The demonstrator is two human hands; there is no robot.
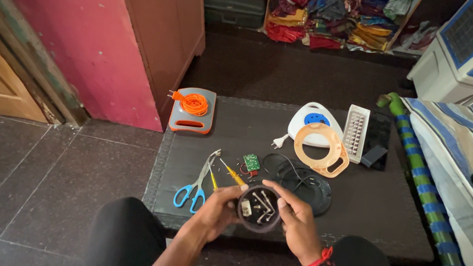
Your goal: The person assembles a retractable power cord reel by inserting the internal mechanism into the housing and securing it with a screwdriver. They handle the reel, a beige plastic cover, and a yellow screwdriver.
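The round housing (259,208) is sitting between both hands at the table's (364,204) near edge; scissors (195,185) are lying to its left, a disc (307,188) just behind it, a cord reel (192,110) at the far left corner

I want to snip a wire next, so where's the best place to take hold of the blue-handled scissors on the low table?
Take the scissors by the two blue finger loops, which lie at the near end, toward the person, with the blades pointing away. Come from the near left, where the table is bare. The left hand is closest, but both it and the right hand hold the round black part.
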